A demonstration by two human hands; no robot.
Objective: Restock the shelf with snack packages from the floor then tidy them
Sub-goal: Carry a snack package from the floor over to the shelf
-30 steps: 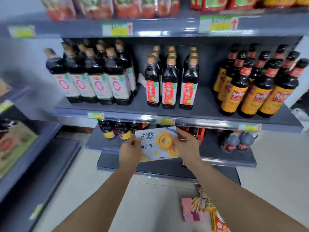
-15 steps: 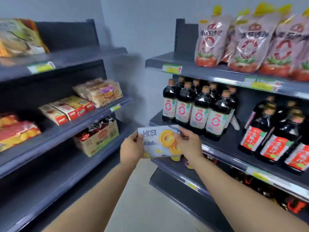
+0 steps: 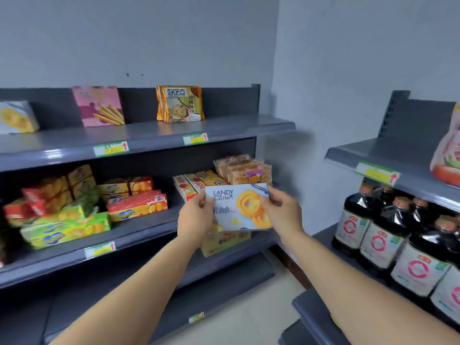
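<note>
I hold a white-and-blue cookie box (image 3: 239, 207) with yellow ring cookies printed on it, at chest height in front of the snack shelving. My left hand (image 3: 196, 217) grips its left edge and my right hand (image 3: 283, 210) grips its right edge. The grey top shelf (image 3: 154, 135) carries a matching cookie box (image 3: 16, 118) at far left, a pink biscuit-stick box (image 3: 98, 107) and an orange-edged cracker pack (image 3: 180, 104). The middle shelf (image 3: 139, 232) holds several red, yellow and green biscuit boxes.
Clear-wrapped cake packs (image 3: 245, 169) sit at the middle shelf's right end, just behind the held box. A second shelving unit (image 3: 373, 155) on the right carries dark sauce bottles (image 3: 388, 235) and a red-and-white pouch (image 3: 448, 155). Pale floor (image 3: 239, 317) lies between the units.
My view has swung left from the sauce-bottle shelves to face the snack shelving. Both hands kept hold of the cookie box and carried it along.
</note>
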